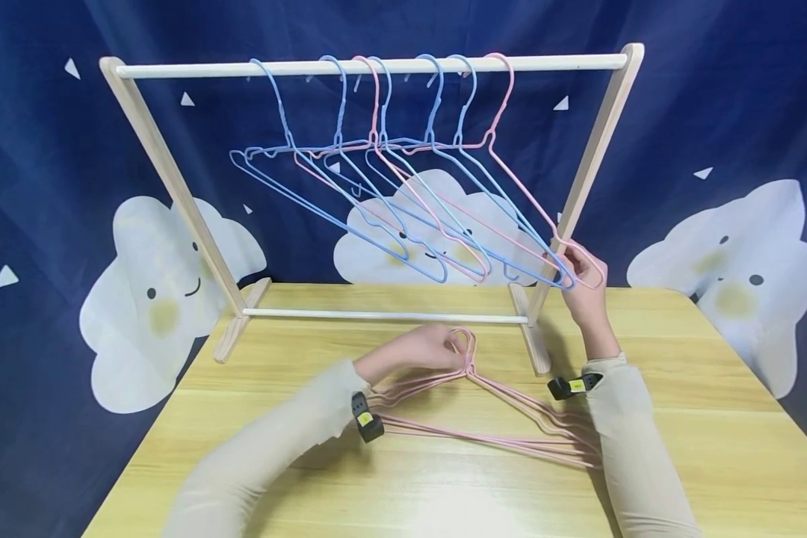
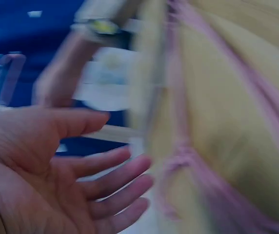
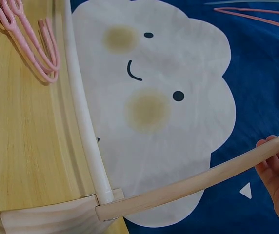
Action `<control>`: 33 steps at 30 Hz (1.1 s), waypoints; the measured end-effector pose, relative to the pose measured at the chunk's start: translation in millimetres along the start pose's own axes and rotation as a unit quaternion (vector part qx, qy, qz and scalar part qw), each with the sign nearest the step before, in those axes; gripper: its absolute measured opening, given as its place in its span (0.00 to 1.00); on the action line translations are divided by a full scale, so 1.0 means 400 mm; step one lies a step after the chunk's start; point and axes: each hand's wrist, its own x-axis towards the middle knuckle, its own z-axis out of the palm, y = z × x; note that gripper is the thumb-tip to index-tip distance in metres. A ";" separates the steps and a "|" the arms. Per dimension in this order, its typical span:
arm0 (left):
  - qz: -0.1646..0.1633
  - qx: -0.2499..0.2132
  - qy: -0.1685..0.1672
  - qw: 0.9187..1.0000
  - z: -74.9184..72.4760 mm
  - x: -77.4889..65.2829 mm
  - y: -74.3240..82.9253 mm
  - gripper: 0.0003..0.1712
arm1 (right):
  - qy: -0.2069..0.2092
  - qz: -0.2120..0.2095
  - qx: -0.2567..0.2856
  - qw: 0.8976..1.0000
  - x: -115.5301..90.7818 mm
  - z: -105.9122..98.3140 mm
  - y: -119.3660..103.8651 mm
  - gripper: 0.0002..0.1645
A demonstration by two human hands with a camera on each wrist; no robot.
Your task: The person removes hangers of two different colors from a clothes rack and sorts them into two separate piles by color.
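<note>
A stack of pink clothes hangers (image 1: 541, 418) lies on the table, hooks towards the rack. My left hand (image 1: 430, 347) is right beside those hooks. In the blurred left wrist view this hand (image 2: 56, 170) has its fingers spread and relaxed, apart from the pink hangers (image 2: 183, 112). At the right end of the clothes rack, my right hand (image 1: 586, 280) grips the wooden side post (image 1: 600, 142); the right wrist view shows fingers (image 3: 276, 168) around that post (image 3: 178, 190). A hanging pink hanger (image 1: 521, 187) has its lower corner in front of the right hand.
Several blue hangers (image 1: 341, 112) and a second pink one (image 1: 376, 97) hang from the white top rail (image 1: 195, 70). Below runs a white lower bar (image 1: 383, 316) between wooden feet (image 1: 534, 347). Behind the wooden table (image 1: 699, 448) hangs a dark blue curtain (image 1: 390, 22) with clouds.
</note>
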 end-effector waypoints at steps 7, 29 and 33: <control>0.112 -0.048 -0.057 0.991 -0.168 -0.114 0.082 0.19 | 0.007 0.002 0.015 1.000 0.003 -0.001 -0.003 0.16; 0.051 -0.106 0.519 0.846 -0.485 -0.170 0.145 0.24 | 0.003 0.009 -0.002 1.000 0.003 0.000 -0.010 0.17; 0.006 -0.041 0.525 0.850 -0.510 -0.157 0.160 0.26 | 0.000 0.015 -0.009 1.000 0.001 -0.001 -0.005 0.19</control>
